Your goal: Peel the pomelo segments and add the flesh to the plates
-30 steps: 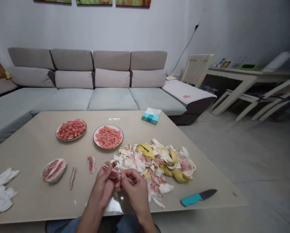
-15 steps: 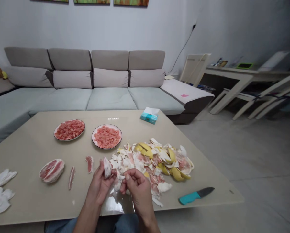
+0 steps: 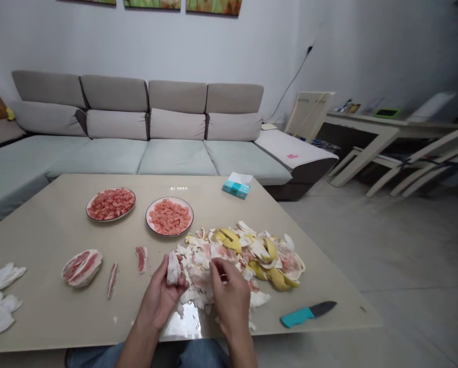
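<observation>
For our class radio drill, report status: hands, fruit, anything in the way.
Left hand holding fruit segment. Right hand curled, contents unclear. Peel pile close by right hand, possibly in the way; knife farther right, apart from both hands.

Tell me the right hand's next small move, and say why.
Probably bring the right hand over to the fruit segment and peel at its whitish side: the left hand holds the segment, that side looks covered rather than bare pink, and the right hand is apart from it, above the peel scraps.
</observation>
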`<state>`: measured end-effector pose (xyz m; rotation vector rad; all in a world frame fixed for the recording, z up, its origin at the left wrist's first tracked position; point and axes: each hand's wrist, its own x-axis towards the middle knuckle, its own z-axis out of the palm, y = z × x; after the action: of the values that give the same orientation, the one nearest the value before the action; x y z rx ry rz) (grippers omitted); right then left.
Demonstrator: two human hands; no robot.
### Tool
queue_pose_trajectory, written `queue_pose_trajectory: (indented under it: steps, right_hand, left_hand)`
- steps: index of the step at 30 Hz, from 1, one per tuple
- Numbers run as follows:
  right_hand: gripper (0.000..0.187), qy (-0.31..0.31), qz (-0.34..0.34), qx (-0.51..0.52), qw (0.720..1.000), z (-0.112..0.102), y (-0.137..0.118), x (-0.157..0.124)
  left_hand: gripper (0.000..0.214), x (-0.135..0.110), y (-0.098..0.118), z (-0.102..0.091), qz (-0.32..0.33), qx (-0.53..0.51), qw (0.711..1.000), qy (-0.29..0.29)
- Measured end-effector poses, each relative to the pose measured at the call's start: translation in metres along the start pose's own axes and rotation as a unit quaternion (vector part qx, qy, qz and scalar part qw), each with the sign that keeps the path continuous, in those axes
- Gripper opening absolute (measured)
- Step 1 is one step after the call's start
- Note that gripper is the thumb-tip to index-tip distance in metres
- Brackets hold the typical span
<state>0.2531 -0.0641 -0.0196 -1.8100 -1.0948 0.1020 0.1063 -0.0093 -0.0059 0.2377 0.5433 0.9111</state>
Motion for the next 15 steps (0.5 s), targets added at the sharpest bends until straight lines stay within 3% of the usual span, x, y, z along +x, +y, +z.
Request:
queue_pose_trajectory:
  steps: [7,12,15]
  right_hand:
    - [0.026,-0.027,-0.006,-0.031,0.999,0.002,-0.001,-0.004]
    - [0.028,0.005,0.017,-0.052,0.998,-0.001,-0.009,-0.005]
    - [0.02,0.004,-0.035,-0.018,0.999,0.0,-0.006,-0.003]
  left_hand:
    - [0.022,0.001,0.001,0.0,-0.045,-0.023,0.998,-0.034]
    - [0.024,0.0,0.0,0.0,-0.061,-0.032,0.997,-0.038]
    - [0.023,0.001,0.0,0.0,-0.057,-0.024,0.998,-0.028]
